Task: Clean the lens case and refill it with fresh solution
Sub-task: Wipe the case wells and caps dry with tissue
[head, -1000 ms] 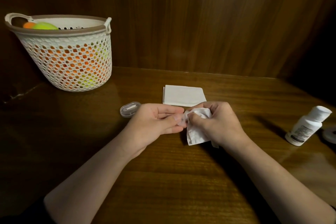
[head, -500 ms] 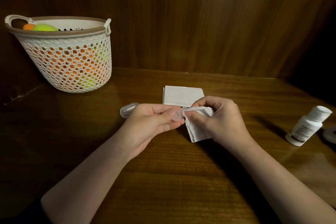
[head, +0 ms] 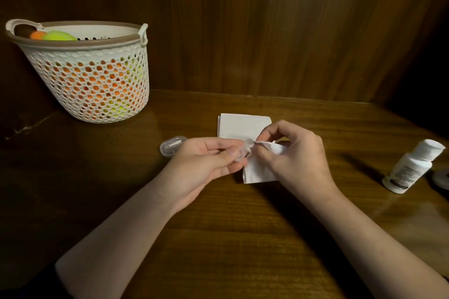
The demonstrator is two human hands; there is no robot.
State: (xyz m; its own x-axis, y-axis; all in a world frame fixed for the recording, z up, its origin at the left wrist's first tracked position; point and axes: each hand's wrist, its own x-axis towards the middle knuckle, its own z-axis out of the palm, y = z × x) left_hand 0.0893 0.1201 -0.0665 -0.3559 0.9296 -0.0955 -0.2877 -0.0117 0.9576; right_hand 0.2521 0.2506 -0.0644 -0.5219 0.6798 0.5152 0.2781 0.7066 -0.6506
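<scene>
I am pinching a small clear plastic lens case (head: 243, 151) between the thumb and curled fingers of my left hand (head: 206, 162), holding it just above the dark wooden table (head: 218, 238) near its middle. The case is looking glossy and see-through, rounded at the end that shows; the rest is hidden by my fingers. My right hand (head: 295, 160) is gripping a crumpled white paper tissue (head: 260, 170), fingers curled round it, and pressing a twisted corner of it against the case. The loose part of the tissue is hanging down to the table under that hand.

Just behind both hands a folded white paper napkin (head: 243, 126) is lying flat. Beside my left hand, partly hidden by it, a clear oval plastic container (head: 171, 144) with something pale inside is resting on the table.

Well off to the right a white plastic solution bottle (head: 410, 167) is standing, looking tilted in this wide view. Its label is carrying dark print, but I am finding it too small and blurred to read, and no brand is legible. Just beside it, at the frame's edge, a round greyish thing (head: 442, 178) is lying; I cannot tell what it is.

At the far left a white perforated plastic basket with a brown rim (head: 97, 41) is holding orange and yellow-green balls (head: 59, 36), against a dark wood-panelled wall (head: 267, 31).
</scene>
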